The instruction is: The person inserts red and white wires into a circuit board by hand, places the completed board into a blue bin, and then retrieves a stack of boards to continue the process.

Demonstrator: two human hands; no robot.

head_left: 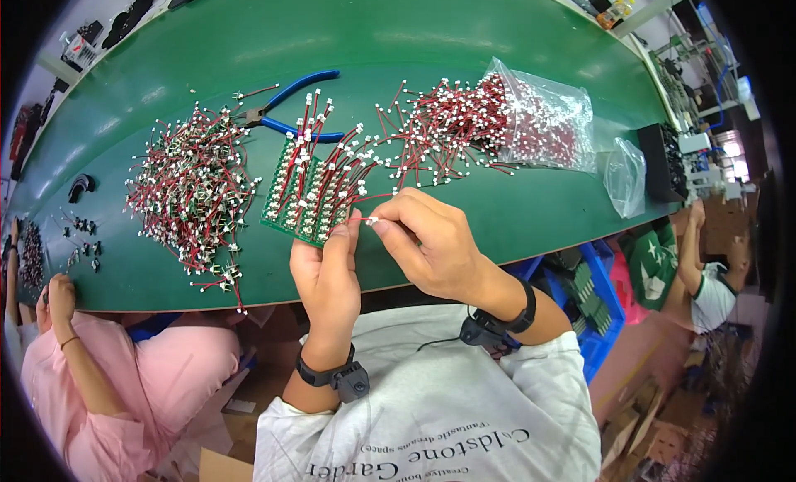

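My left hand [329, 262] grips the lower right corner of a green circuit board panel [286, 192], thumb on top. Rows of small white connectors cover the panel, and many red wires with white plugs stick up from it. Just right of that corner, my right hand [427, 237] pinches the white plug of a thin red-wire cable [373, 220] between thumb and forefinger. The cable's other end is hidden near my left fingertips. Beyond the panel lies a pair of pliers [290, 104] with blue handles, jaws toward the left.
Left of the panel is a heap of wired small boards [195, 192]. More red cables [456, 117] spill from a clear plastic bag [551, 121]. A second clear bag [623, 179] and a black box [659, 163] sit farther right. A person in pink [91, 382] sits at left; a blue crate [593, 308] stands below the table.
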